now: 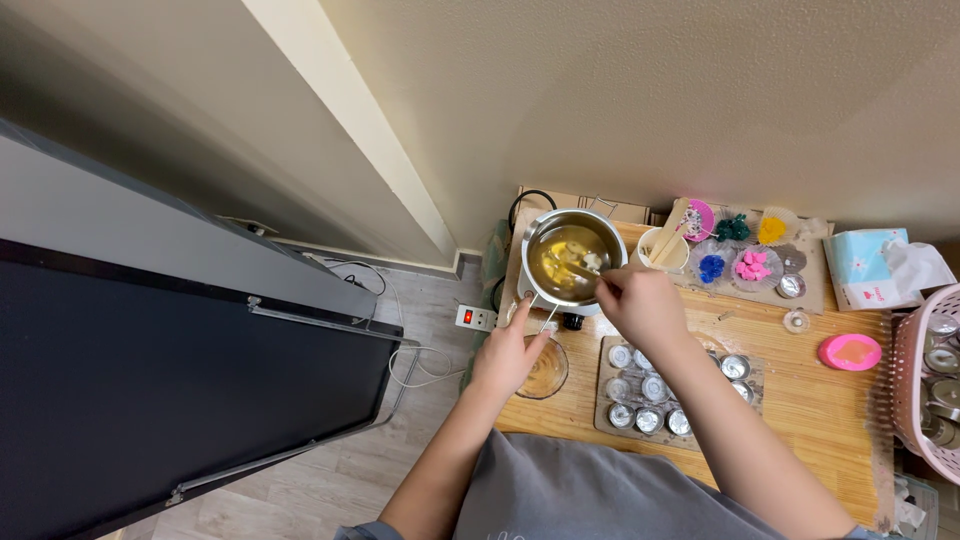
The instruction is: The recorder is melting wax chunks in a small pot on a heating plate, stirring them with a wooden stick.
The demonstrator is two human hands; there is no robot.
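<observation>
At the wooden table's (800,400) far left edge, the left hand (510,355) pinches the metal pot's (573,258) handle at 7 o'clock, while the right hand (640,303), fingers closed on a stirring stick (578,268), works the amber liquid; moulds (650,388) crowd nearby.

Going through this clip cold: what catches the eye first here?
The metal pot of yellowish liquid with pale lumps, at the wooden table's back left, where the right hand stirs with a stick while the left hand holds the handle. Next, the bright coloured shapes on a board behind, and the small metal cups beneath the right forearm.
</observation>
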